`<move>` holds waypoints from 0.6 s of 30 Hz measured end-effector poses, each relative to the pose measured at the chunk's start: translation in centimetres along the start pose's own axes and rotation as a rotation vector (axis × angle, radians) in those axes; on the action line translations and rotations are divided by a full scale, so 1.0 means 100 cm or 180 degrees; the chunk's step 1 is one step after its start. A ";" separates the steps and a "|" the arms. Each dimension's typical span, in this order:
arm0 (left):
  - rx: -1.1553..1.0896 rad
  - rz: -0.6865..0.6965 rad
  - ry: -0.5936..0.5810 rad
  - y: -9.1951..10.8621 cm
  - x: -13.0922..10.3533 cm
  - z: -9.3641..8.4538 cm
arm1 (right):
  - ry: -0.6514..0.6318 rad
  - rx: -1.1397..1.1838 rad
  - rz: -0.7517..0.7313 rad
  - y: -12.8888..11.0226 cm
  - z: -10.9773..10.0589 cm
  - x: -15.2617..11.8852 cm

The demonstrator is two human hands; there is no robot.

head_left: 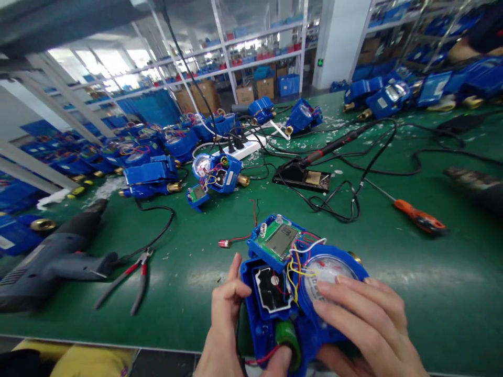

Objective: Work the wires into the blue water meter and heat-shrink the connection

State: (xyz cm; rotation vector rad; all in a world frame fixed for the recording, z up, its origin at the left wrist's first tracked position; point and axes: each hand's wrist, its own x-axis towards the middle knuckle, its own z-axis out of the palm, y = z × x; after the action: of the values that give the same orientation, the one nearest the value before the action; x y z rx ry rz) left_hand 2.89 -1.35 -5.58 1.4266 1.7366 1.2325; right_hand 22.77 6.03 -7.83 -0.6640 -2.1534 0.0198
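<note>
Green workbench [432, 293] in a shelved workshop, strewn with cables.

Head view:
- Opened blue water meter [298, 283], near front edge, circuit board [277, 238] tilted up, loose wires [298, 262] across dial.
- Left hand [223, 319]: grasping meter's left side, thumb on green battery [288, 337].
- Right hand [365, 319]: spread flat over dial, steadying.
- Step, as judged: seating battery and wiring; next calls for tucking wires without pinching.
- Pliers [133, 277], drill [51, 256] left; screwdriver [418, 217] right; soldering iron stand [302, 178] behind.
- Open room: right of meter; front edge close.
</note>
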 end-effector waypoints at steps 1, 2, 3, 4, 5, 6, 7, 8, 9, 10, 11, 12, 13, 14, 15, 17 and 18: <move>-0.0144 -0.0053 -0.0055 0.000 0.002 0.001 | -0.0009 -0.0010 -0.0026 0.000 0.000 0.001; -0.0242 -0.0075 -0.0122 0.001 0.004 0.001 | -0.0034 -0.0016 -0.0052 0.000 -0.001 0.002; -0.0316 -0.0090 -0.0210 0.002 0.005 0.001 | -0.0027 -0.0023 -0.0069 0.000 -0.001 0.004; -0.0380 -0.0115 -0.0314 0.003 0.007 0.000 | -0.0002 -0.0035 -0.0090 0.000 -0.002 0.006; -0.0437 -0.0159 -0.0416 0.003 0.009 -0.002 | 0.0025 -0.0031 -0.0075 -0.001 -0.002 0.007; -0.0481 -0.0221 -0.0504 0.004 0.010 -0.003 | 0.0065 -0.0015 -0.0041 -0.002 -0.003 0.009; -0.0520 -0.0278 -0.0573 0.004 0.011 -0.005 | 0.0088 0.0004 -0.0007 -0.002 -0.002 0.010; -0.0556 -0.0328 -0.0621 0.003 0.011 -0.007 | 0.0115 0.0025 0.0032 -0.003 -0.001 0.011; -0.0593 -0.0371 -0.0641 0.003 0.011 -0.008 | 0.0163 0.0049 0.0054 -0.004 0.000 0.012; -0.0643 -0.0411 -0.0641 0.003 0.011 -0.008 | 0.0193 0.0074 0.0080 -0.005 0.002 0.012; -0.0705 -0.0450 -0.0627 0.003 0.010 -0.008 | 0.0250 0.0093 0.0116 -0.006 0.004 0.012; -0.0764 -0.0483 -0.0593 0.004 0.010 -0.008 | 0.0351 0.0115 0.0148 -0.007 0.005 0.011; -0.0823 -0.0508 -0.0550 0.006 0.009 -0.007 | 0.0420 0.0154 0.0188 -0.008 0.007 0.011; -0.0891 -0.0523 -0.0513 0.008 0.008 -0.005 | 0.0466 0.0188 0.0223 -0.009 0.008 0.010; -0.0973 -0.0525 -0.0485 0.011 0.007 -0.004 | 0.0477 0.0215 0.0253 -0.010 0.009 0.009; -0.1170 -0.0503 -0.0455 0.018 0.006 -0.001 | 0.0513 0.0236 0.0285 -0.011 0.010 0.008; -0.1262 -0.0494 -0.0449 0.021 0.005 0.000 | 0.0502 0.0237 0.0308 -0.012 0.010 0.007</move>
State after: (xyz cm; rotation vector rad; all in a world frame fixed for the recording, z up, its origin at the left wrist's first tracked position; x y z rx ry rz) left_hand 3.66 -0.81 -3.67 1.0968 1.3851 1.2721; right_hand 21.13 5.56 -7.63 -0.7024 -1.9587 0.0960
